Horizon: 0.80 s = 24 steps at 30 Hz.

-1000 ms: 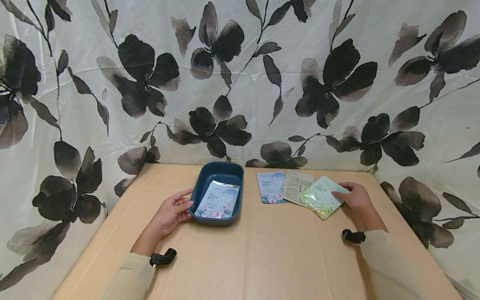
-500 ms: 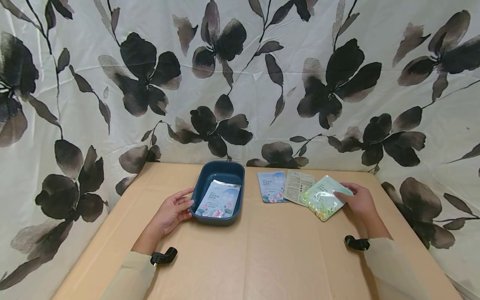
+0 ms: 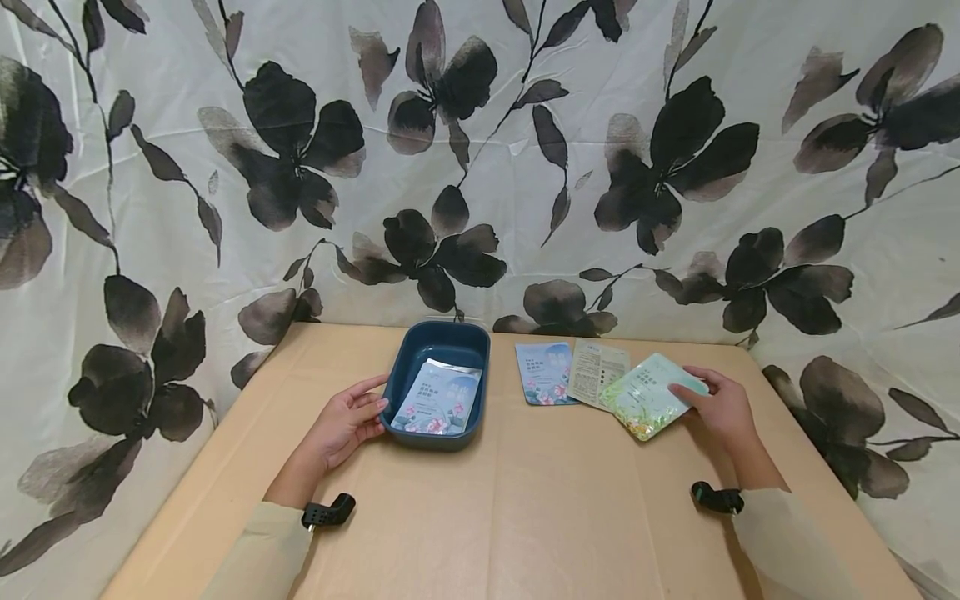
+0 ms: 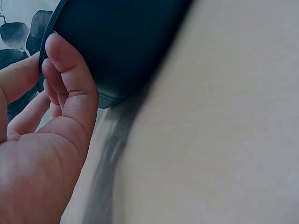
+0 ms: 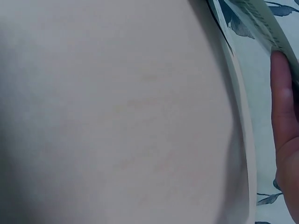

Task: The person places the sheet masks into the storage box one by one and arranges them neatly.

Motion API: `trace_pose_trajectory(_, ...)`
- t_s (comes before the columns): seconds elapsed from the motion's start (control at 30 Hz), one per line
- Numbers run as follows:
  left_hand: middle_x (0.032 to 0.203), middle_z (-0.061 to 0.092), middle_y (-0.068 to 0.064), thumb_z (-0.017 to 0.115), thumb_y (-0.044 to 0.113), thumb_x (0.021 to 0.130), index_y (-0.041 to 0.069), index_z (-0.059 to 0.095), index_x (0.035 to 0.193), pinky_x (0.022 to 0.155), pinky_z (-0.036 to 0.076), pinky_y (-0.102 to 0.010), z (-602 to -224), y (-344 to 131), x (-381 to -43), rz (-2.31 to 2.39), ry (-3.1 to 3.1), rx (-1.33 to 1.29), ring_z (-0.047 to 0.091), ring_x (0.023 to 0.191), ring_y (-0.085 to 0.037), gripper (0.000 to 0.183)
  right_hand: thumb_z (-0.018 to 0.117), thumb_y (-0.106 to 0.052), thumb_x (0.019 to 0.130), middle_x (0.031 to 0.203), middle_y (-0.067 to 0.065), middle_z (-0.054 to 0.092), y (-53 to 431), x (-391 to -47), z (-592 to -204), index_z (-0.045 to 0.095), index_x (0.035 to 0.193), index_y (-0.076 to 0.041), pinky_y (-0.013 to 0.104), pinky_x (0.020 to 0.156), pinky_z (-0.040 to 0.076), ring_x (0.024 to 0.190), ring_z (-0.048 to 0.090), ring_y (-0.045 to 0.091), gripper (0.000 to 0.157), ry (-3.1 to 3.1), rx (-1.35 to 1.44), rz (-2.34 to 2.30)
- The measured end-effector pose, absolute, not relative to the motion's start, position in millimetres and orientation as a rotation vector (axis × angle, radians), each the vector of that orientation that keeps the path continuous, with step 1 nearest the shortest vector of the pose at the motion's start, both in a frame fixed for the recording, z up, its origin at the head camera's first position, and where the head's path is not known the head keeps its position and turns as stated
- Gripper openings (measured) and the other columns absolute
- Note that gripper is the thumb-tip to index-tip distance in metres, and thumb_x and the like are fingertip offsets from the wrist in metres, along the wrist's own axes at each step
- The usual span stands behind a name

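Observation:
My left hand [image 3: 341, 429] holds the near left corner of a dark blue plastic tub [image 3: 431, 444], thumb and fingertips at its rim. In the left wrist view the thumb and fingers pinch the tub wall [image 4: 117, 42]. Inside the tub lie light blue flat packets [image 3: 438, 400] with pink flowers, in a stack. My right hand [image 3: 723, 408] pinches the right edge of a pale green flat packet [image 3: 645, 396], printed with leaves and yellow flowers, its thumb on the front. In the right wrist view the thumb lies along the green packet [image 5: 266, 28].
Left of the green packet, a beige packet [image 3: 595, 375] with dense print shows its back, partly covered by the green one. Beside it lies another light blue packet [image 3: 542, 371]. A flower-printed cloth [image 3: 540, 167] hangs behind the light brown table [image 3: 487, 517].
My right hand has shifted slightly right and toward me, with the green packet still pinched and tilting a little. The left hand and tub stay in place.

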<state>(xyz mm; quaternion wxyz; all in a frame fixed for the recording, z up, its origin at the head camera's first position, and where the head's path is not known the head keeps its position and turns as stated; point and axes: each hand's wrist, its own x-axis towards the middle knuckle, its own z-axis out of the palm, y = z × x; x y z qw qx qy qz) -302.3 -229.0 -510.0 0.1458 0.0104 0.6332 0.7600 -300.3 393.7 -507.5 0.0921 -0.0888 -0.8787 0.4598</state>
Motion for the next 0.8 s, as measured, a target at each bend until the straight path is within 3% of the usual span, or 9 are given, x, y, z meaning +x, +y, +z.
trace_pose_trajectory(0.3,0.110,0.065,-0.007,0.071,0.014,0.097,0.011,0.038,0.158,0.072,0.059,-0.024,-512,-229,-303,2.189,1.821,0.055,0.064,0.074,-0.014,0.069,0.075,-0.042,0.092,0.122,0.015,0.064,387,-294,-510,0.053,0.148,-0.006,0.024,0.069,0.061,0.080,0.064,-0.002,0.071,-2.550,-0.289,1.433)
trace_pose_trajectory(0.6,0.107,0.065,-0.005,0.071,0.014,0.097,0.011,0.038,0.158,0.072,0.059,-0.025,-510,-227,-303,2.195,1.819,0.054,0.064,0.074,-0.014,0.070,0.079,-0.041,0.089,0.094,-0.023,0.065,382,-292,-508,0.054,0.147,-0.004,0.024,0.068,0.061,0.080,0.066,-0.003,0.072,-2.488,-0.247,1.554)
trace_pose_trajectory(0.8,0.104,0.065,-0.002,0.070,0.012,0.097,0.010,0.037,0.158,0.071,0.059,-0.025,-509,-226,-302,2.196,1.815,0.056,0.064,0.074,-0.013,0.069,0.079,-0.035,0.090,0.090,-0.028,0.067,376,-291,-507,0.054,0.145,0.001,0.024,0.068,0.061,0.079,0.067,-0.004,0.070,-2.457,-0.174,1.638)
